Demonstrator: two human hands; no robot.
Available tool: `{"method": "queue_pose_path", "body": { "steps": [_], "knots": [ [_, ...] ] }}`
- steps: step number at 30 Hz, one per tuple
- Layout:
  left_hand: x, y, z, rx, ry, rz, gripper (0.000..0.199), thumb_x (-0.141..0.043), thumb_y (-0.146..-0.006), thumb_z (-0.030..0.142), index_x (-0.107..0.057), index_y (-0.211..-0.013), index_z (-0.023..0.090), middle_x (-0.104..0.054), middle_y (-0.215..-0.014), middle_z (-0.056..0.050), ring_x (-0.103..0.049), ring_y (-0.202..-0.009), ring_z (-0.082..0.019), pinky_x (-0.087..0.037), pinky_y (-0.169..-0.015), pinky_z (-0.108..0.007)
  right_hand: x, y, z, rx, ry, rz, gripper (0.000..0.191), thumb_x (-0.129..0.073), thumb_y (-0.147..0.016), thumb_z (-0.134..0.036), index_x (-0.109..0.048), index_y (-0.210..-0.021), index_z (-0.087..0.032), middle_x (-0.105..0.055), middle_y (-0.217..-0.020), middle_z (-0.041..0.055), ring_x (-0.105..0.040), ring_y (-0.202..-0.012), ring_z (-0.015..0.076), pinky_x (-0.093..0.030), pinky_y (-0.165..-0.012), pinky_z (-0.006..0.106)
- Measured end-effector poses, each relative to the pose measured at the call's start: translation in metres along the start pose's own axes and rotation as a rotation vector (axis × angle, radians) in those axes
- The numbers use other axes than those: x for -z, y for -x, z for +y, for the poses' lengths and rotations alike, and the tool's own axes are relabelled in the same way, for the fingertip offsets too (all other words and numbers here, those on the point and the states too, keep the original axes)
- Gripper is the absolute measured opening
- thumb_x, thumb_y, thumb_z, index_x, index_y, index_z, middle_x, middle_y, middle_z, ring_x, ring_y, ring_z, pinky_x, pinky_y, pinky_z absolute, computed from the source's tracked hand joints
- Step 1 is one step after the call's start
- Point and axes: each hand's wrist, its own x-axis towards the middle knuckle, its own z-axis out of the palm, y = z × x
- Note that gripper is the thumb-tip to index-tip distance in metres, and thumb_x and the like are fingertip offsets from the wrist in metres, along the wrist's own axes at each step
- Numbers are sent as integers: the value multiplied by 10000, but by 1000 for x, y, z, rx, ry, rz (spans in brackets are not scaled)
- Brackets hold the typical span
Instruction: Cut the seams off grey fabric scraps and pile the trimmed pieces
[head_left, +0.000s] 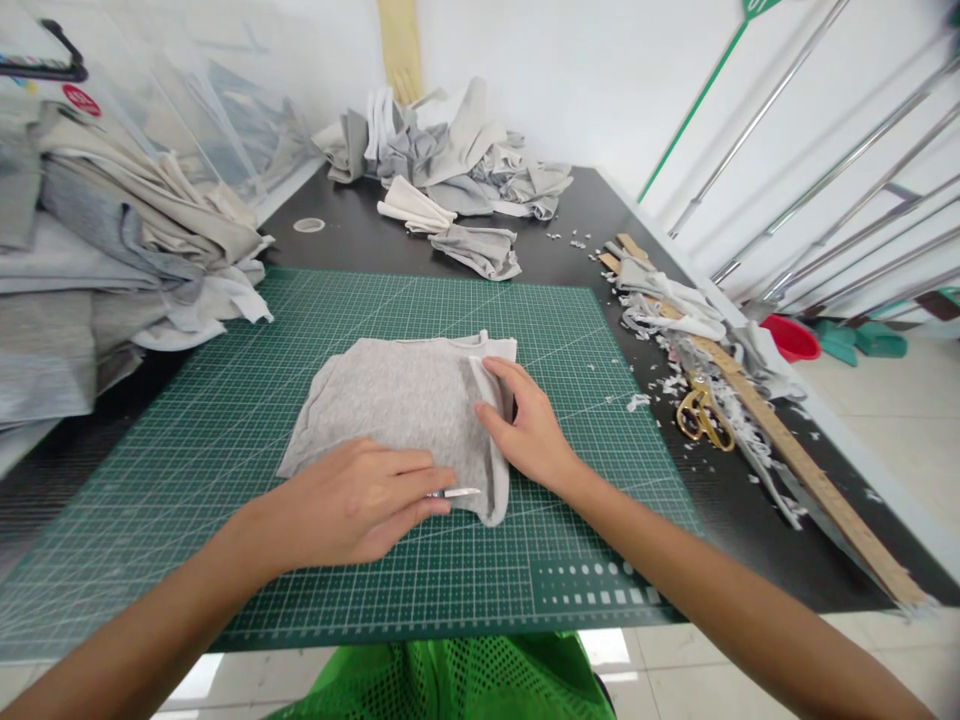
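Observation:
A piece of light grey knit fabric (397, 390), layered and roughly rectangular, lies on the green cutting mat (247, 560). My left hand (360, 500) rests on its near edge, fingers closed around a small craft knife (459, 492). Only the short, thin blade shows, pointing right; the handle is mostly hidden in the fingers. At the fabric's right end my right hand (529, 425) is closed on the folded, rolled edge, thumb and fingers pinching it. The blade is close to the lower part of that fold.
Piled fabric (135, 240) stands at the left, and more grey pieces (450, 150) lie at the back. Along the right are gold-handled scissors (705, 418), a long wooden ruler (810, 460) and scattered scraps. A tape ring (308, 226) lies behind the mat.

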Motion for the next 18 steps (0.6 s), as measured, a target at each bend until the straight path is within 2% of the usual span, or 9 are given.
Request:
{"method": "queue_pose_path", "body": {
  "steps": [5,11,15,18],
  "knots": [
    [0,-1,-3,16,-50,61,300,-459,-997,343,-554,-1249,211,-685,-1033,-39,-663,-787,-175,-487,-642,-304,0,0,-1,-1,-2,5,468,-586,-802,-168,-524,-1265,-194,-549,-1346,114,-500,-1269,238,-386,-1108,464],
    [2,-3,-13,71,-54,51,267,-467,-990,307,-583,-1204,196,-678,-925,-18,-638,-720,-163,-468,-602,-289,-1,0,0,5,-8,11,461,-585,-798,-171,-531,-1255,-192,-559,-1331,114,-513,-1255,240,-393,-1103,462],
    [3,-4,-17,125,-36,44,335,-480,-983,356,-559,-1260,184,-666,-911,-27,-635,-778,-179,-483,-676,-305,-2,0,2,22,-8,18,463,-585,-796,-179,-528,-1254,-203,-562,-1327,116,-514,-1255,243,-390,-1100,478],
    [1,-4,-20,140,-64,47,303,-460,-990,330,-600,-1199,162,-679,-956,-47,-644,-816,-189,-487,-710,-311,-2,0,3,20,-10,25,461,-589,-792,-182,-530,-1248,-206,-568,-1316,117,-522,-1245,245,-397,-1091,485]
  ]
}}
